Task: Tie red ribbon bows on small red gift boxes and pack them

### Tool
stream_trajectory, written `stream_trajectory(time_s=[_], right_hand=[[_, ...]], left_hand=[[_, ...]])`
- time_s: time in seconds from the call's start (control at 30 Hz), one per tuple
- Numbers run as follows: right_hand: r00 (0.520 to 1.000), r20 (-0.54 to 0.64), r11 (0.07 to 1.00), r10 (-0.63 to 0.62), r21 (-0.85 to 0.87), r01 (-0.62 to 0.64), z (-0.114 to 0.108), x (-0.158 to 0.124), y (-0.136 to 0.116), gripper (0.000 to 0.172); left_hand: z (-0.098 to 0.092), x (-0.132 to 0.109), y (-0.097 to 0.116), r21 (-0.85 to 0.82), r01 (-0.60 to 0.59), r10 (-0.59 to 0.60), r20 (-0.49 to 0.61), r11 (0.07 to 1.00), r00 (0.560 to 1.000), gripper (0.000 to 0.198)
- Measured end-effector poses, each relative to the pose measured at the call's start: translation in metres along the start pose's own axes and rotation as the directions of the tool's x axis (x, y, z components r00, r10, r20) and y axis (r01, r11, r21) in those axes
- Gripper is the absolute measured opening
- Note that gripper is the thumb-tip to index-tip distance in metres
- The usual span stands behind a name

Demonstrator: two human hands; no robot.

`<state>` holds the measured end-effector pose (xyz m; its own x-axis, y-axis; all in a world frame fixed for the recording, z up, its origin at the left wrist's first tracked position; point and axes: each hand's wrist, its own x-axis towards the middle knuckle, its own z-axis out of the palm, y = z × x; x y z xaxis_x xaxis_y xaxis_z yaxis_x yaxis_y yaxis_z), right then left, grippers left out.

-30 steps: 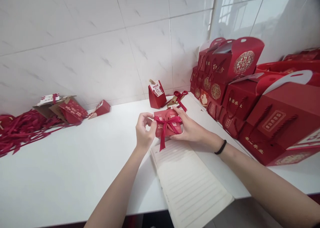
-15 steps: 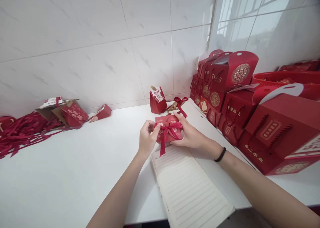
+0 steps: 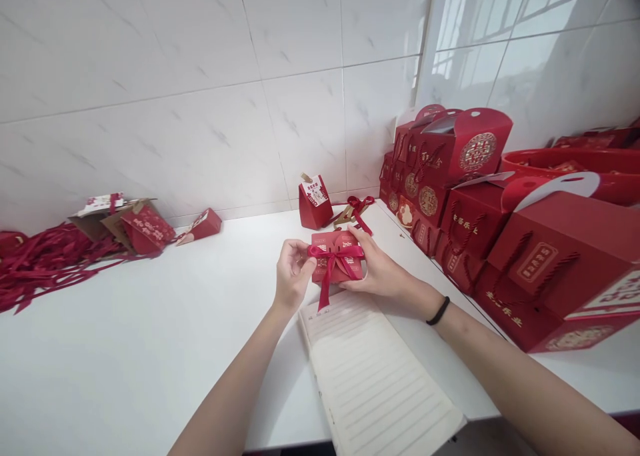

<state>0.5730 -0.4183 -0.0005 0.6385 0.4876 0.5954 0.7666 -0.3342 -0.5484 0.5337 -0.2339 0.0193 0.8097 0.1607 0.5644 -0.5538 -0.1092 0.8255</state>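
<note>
Nearer by a touch, the thumb of the left hand (image 3: 291,276) has slid along the bow (image 3: 333,252); that grip is half curled, its pinch unclear. The right hand's (image 3: 379,266) grip clasps the box's (image 3: 337,271) right side, by the notebook's (image 3: 380,369) far end.

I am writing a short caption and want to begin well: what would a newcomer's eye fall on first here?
Probably the box with its shiny bow, in the right hand, with the left hand at the bow's left side, by the notebook's far end. Next, the stacked boxes on the right; then the tangled ribbons at far left.
</note>
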Motion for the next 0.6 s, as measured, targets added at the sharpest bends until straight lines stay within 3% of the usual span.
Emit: stream_trajectory(time_s=[0.13,0.23,0.33,0.47,0.6], right_hand=[[1.000,0.002,1.000,0.015,-0.003,-0.015,-0.002,0.000,-0.002,0.101],[1.000,0.001,1.000,0.025,0.010,-0.025,-0.002,-0.001,-0.002,0.102],[0.999,0.015,0.999,0.041,0.020,-0.042,-0.001,-0.001,-0.001,0.102],[1.000,0.018,1.000,0.023,0.011,-0.024,-0.002,0.000,-0.001,0.102],[1.000,0.026,1.000,-0.015,-0.001,0.015,-0.002,0.000,0.000,0.104]], left_hand=[[0.001,0.001,-0.002,0.054,-0.013,0.014,-0.015,0.998,1.000,0.020],[0.003,0.002,0.000,0.097,0.036,-0.033,-0.030,0.995,0.999,0.011],[0.001,0.005,0.003,0.057,0.118,-0.118,-0.008,0.991,0.993,0.014],[-0.007,0.009,0.006,-0.029,0.331,-0.324,0.145,0.943,0.935,0.021],[-0.012,0.011,0.007,-0.049,0.385,-0.360,0.266,0.921,0.894,0.022]])
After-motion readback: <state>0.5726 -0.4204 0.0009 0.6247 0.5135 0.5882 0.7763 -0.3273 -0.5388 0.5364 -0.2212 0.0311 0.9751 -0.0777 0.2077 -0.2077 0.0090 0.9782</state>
